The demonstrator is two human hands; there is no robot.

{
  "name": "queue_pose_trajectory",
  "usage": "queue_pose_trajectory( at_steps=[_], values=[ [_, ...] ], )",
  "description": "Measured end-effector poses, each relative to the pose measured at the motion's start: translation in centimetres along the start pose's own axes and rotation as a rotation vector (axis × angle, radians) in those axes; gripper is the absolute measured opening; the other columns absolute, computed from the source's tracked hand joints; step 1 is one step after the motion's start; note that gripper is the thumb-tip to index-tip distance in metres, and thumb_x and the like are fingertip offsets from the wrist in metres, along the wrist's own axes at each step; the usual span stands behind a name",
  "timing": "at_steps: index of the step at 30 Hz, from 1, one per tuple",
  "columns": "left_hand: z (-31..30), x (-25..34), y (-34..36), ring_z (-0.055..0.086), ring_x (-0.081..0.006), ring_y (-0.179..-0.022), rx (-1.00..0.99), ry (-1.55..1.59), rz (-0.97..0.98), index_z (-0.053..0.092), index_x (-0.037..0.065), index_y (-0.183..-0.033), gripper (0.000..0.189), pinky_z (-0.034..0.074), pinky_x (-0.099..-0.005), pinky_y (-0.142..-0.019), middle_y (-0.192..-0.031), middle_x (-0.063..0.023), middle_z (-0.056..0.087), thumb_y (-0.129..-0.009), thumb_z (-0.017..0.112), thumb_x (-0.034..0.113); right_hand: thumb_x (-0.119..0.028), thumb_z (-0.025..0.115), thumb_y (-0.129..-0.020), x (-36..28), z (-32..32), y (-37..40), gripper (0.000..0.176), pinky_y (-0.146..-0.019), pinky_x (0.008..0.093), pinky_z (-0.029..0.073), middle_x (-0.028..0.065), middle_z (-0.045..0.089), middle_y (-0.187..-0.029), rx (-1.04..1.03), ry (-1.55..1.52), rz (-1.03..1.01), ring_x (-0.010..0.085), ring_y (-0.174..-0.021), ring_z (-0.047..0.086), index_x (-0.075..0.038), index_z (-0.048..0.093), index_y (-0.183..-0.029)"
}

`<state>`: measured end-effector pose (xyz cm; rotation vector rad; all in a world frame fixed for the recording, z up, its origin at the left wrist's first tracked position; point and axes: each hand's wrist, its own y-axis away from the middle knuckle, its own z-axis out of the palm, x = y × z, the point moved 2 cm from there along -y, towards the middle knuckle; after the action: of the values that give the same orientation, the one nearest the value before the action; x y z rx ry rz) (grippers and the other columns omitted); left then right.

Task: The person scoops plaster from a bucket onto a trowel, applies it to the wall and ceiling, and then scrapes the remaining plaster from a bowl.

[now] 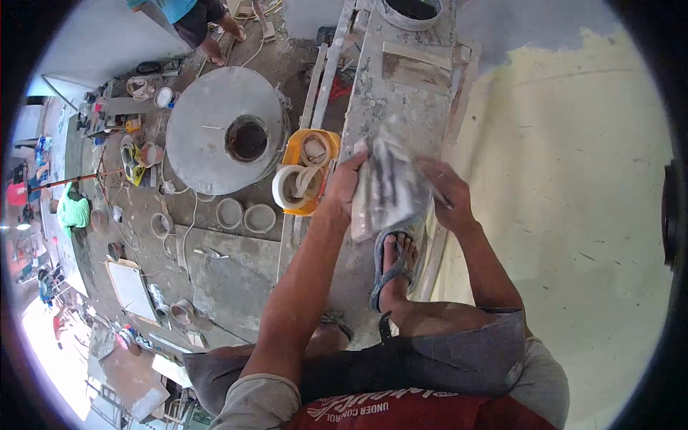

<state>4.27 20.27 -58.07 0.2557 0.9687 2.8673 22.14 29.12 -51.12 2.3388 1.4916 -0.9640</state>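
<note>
At centre frame, the left hand (347, 178) is pinching one blurred bundle (390, 188); beside it, the right hand (451, 197) is showing a grip too blurred to tell; left of centre, one yellow bin (292, 149) is holding three rolls (280, 186).

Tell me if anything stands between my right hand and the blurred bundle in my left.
Nothing clearly visible stands between your right hand and the blurred bundle in your left hand. The right hand is beside the bundle's right edge; blur hides whether they touch.
</note>
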Motion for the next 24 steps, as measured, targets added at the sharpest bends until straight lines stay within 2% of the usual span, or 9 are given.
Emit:
queue_pose_trajectory(
  at_steps=[2, 4, 5, 7, 10, 11, 14, 21, 24],
  values=[
    [2.6, 2.2, 2.0, 0.066, -0.0203, -0.065, 0.058, 0.017, 0.003, 0.061, 0.003, -0.104, 0.029, 0.057, -0.0312, -0.059, -0.085, -0.0107, 0.067, -0.095, 0.045, 0.026, 0.004, 0.058, -0.074, 1.1, 1.2, 2.1, 0.048, -0.098, 0.0360, 0.042, 0.0132, 0.057, -0.125, -0.133, 0.073, 0.013, 0.0299, -0.111, 0.057, -0.009, 0.059, -0.120],
    [3.2, 4.5, 2.1, 0.064, -0.0184, -0.056, 0.057, 0.021, 0.104, 0.063, 0.004, -0.097, 0.031, 0.055, -0.0292, -0.052, -0.075, -0.0075, 0.066, -0.094, 0.047, 0.030, -0.006, 0.059, -0.080, 2.9, 2.8, 5.2, 0.030, -0.091, 0.0351, 0.045, 0.0116, 0.060, -0.117, -0.010, -0.189, 0.423, 0.0269, -0.105, 0.058, -0.004, 0.062, -0.109],
    [3.2, 5.6, 2.5, 0.065, -0.0199, -0.061, 0.019, -0.041, 0.172, 0.061, 0.003, -0.101, 0.032, 0.056, -0.0321, -0.056, -0.079, -0.0095, 0.066, -0.094, 0.046, 0.030, -0.006, 0.059, -0.080, 3.3, 3.3, 6.6, 0.030, -0.091, 0.0351, 0.045, 0.0116, 0.060, -0.117, -0.018, -0.195, 0.425, 0.0269, -0.105, 0.058, -0.004, 0.062, -0.109],
    [2.6, 6.0, 2.6, 0.065, -0.0209, -0.064, 0.029, -0.061, 0.187, 0.060, 0.002, -0.102, 0.032, 0.056, -0.0342, -0.059, -0.082, -0.0106, 0.066, -0.094, 0.045, 0.030, -0.019, 0.058, -0.085, 5.1, 3.7, 9.7, 0.027, -0.088, 0.0341, 0.045, 0.0080, 0.061, -0.108, 0.419, -0.621, 1.003, 0.0234, -0.100, 0.058, -0.001, 0.061, -0.105],
    [-1.2, 4.9, 0.3, 0.065, -0.0229, -0.075, -0.001, -0.102, 0.165, 0.057, 0.002, -0.106, 0.032, 0.056, -0.0384, -0.068, -0.090, -0.0117, 0.065, -0.093, 0.044, 0.028, -0.014, 0.057, -0.085, 6.3, 5.7, 11.7, 0.028, -0.080, 0.0350, 0.048, 0.0069, 0.062, -0.100, 0.699, -1.009, 1.013, 0.0235, -0.090, 0.061, -0.002, 0.056, -0.110],
    [-2.3, 4.0, -0.2, 0.065, -0.0222, -0.077, 0.137, -0.172, 0.219, 0.057, 0.002, -0.107, 0.033, 0.055, -0.0378, -0.068, -0.091, -0.0106, 0.065, -0.093, 0.043, 0.029, -0.018, 0.060, -0.084, 4.9, 6.0, 11.2, 0.034, -0.085, 0.0361, 0.046, 0.0066, 0.062, -0.103, 0.730, -1.287, 1.109, 0.0229, -0.096, 0.059, -0.003, 0.053, -0.114],
    [-4.9, 2.0, 0.5, 0.064, -0.0196, -0.082, 0.336, -0.303, 0.191, 0.054, 0.003, -0.116, 0.035, 0.054, -0.0347, -0.072, -0.097, -0.0080, 0.064, -0.092, 0.045, 0.027, -0.020, 0.062, -0.083, 6.0, 7.7, 11.4, 0.039, -0.091, 0.0375, 0.043, 0.0062, 0.061, -0.109, 0.554, -1.407, 1.119, 0.0227, -0.103, 0.056, -0.004, 0.053, -0.117],
    [-11.7, -0.2, 0.4, 0.064, -0.0196, -0.092, 0.037, -0.301, 0.028, 0.053, 0.000, -0.123, 0.040, 0.051, -0.0325, -0.083, -0.108, -0.0108, 0.064, -0.093, 0.047, 0.026, -0.021, 0.063, -0.083, 8.8, 4.1, 6.0, 0.041, -0.094, 0.0387, 0.040, 0.0063, 0.059, -0.113, 0.676, -1.184, 0.947, 0.0219, -0.107, 0.054, -0.004, 0.052, -0.119],
    [-13.8, -2.5, 0.9, 0.065, -0.0211, -0.090, 0.090, -0.391, -0.168, 0.053, -0.001, -0.122, 0.039, 0.051, -0.0334, -0.084, -0.109, -0.0128, 0.064, -0.093, 0.047, 0.024, -0.021, 0.064, -0.083, 10.6, 3.3, 2.4, 0.039, -0.093, 0.0381, 0.039, 0.0048, 0.059, -0.110, 0.473, -1.074, 0.814, 0.0192, -0.105, 0.054, -0.004, 0.053, -0.116]
  ],
)
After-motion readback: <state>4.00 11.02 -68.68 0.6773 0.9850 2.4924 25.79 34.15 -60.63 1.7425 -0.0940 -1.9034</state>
